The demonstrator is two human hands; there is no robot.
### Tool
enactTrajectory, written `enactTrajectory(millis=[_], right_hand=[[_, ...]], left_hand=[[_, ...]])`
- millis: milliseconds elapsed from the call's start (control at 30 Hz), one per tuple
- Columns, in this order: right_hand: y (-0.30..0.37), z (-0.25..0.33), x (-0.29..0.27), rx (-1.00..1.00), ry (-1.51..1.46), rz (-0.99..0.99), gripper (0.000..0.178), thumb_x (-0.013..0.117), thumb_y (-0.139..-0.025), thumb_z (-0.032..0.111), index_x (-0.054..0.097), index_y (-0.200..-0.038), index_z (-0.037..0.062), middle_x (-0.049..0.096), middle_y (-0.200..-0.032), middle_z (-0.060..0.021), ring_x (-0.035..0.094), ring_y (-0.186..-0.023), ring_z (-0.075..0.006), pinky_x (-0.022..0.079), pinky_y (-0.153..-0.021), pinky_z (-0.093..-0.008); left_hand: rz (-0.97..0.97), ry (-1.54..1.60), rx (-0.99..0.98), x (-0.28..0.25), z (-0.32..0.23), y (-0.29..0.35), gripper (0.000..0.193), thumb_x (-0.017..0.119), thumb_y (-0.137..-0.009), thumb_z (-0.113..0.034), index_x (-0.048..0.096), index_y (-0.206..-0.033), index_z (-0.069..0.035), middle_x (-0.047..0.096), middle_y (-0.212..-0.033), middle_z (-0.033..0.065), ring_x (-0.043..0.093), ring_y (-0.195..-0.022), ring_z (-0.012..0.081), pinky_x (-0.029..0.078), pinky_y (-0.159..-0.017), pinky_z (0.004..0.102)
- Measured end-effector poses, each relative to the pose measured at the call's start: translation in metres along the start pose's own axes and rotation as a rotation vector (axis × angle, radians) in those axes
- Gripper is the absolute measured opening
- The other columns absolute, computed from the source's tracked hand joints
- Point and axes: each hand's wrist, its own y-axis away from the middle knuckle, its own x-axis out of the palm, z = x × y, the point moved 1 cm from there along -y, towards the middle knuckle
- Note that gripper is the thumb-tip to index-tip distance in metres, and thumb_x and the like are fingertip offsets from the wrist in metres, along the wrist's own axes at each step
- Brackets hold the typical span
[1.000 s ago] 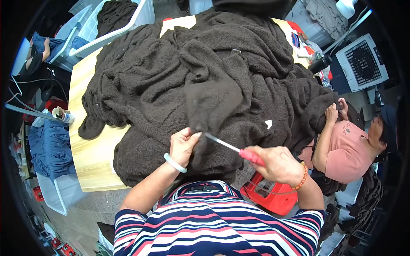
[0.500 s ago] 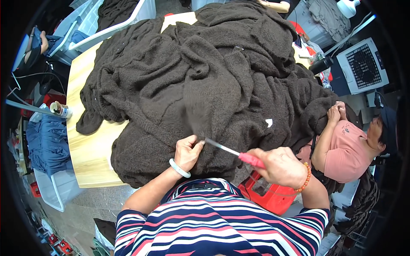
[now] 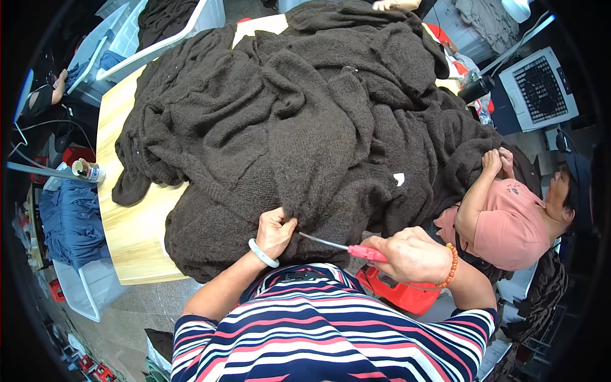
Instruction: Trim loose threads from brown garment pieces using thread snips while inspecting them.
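Observation:
A large dark brown knit garment (image 3: 312,146) lies heaped in folds before me. My left hand (image 3: 275,230), with a pale bangle at its wrist, is closed in a pinch on the near part of this fabric. My right hand (image 3: 414,254), wearing an orange bead bracelet, grips a long thin metal tool (image 3: 366,253) by its pink-red handle. The tool's slim shaft points left, its slightly bent tip just right of my left fingers and over the knit. Whether the tip touches the fabric I cannot tell.
The pale wooden table (image 3: 130,235) shows at the left, with a small jar (image 3: 89,170) by its edge. A co-worker in a pink top (image 3: 509,216) handles brown knit at the right. A red stool (image 3: 398,290) stands close on my right. Blue cloth (image 3: 73,213) fills a bin at the left.
The tool's tip has come away from my left fingers and down, its shaft now closer to level. The fabric above my left hand, blurred before, is now still. My left hand has shifted slightly lower.

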Motion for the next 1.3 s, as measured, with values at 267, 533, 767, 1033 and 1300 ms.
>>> enactTrajectory(millis=[267,533,767,1033,1300], right_hand=[[0.011,-0.002,0.005,0.018,-0.087,0.064,0.033,0.061,-0.086,0.023,0.059,-0.114,0.0073,0.064,-0.071,-0.0211,0.066,-0.071,-0.0371,0.052,-0.063,-0.0469],[0.009,-0.005,0.004,0.053,-0.185,-0.209,0.035,0.062,-0.087,0.021,0.056,-0.119,0.0067,0.068,-0.088,-0.0184,0.066,-0.084,-0.036,0.053,-0.074,-0.0431],[0.0,-0.004,0.003,0.023,-0.171,-0.3,0.034,0.062,-0.087,0.018,0.056,-0.118,0.0061,0.068,-0.09,-0.0176,0.066,-0.085,-0.0355,0.053,-0.074,-0.0427],[-0.012,-0.008,-0.015,0.154,0.044,-0.4,0.028,0.061,-0.09,0.026,0.056,-0.111,0.0086,0.065,-0.071,-0.0188,0.066,-0.069,-0.0372,0.051,-0.063,-0.0471],[-0.008,-0.006,-0.018,0.097,-0.049,-0.21,0.028,0.062,-0.088,0.026,0.058,-0.111,0.0095,0.064,-0.07,-0.0188,0.065,-0.07,-0.0382,0.051,-0.065,-0.047]], left_hand=[[-0.009,0.191,-0.046,0.001,-0.011,0.0,0.019,0.054,-0.087,0.004,0.069,-0.098,0.003,0.07,-0.088,0.0021,0.06,-0.081,0.0074,0.049,-0.073,0.0229],[0.052,0.519,-0.254,-0.018,-0.048,-0.001,0.061,0.066,-0.09,-0.013,0.033,-0.14,0.001,0.065,-0.095,-0.0002,0.053,-0.067,0.0034,0.04,-0.054,0.018],[-0.084,0.531,-0.3,-0.041,-0.066,-0.059,0.055,0.067,-0.091,-0.027,0.042,-0.134,-0.003,0.056,-0.094,-0.0039,0.047,-0.066,0.0047,0.037,-0.054,0.02],[-0.031,0.372,-0.04,-0.014,-0.045,-0.095,0.012,0.07,-0.086,-0.006,0.067,-0.094,0.002,0.068,-0.09,0.0026,0.061,-0.077,0.009,0.05,-0.071,0.0235],[-0.17,0.338,0.057,0.0,-0.046,-0.076,0.045,0.074,-0.084,-0.012,0.038,-0.057,-0.01,0.034,-0.059,-0.0095,0.027,-0.056,0.003,0.024,-0.046,0.0257]])
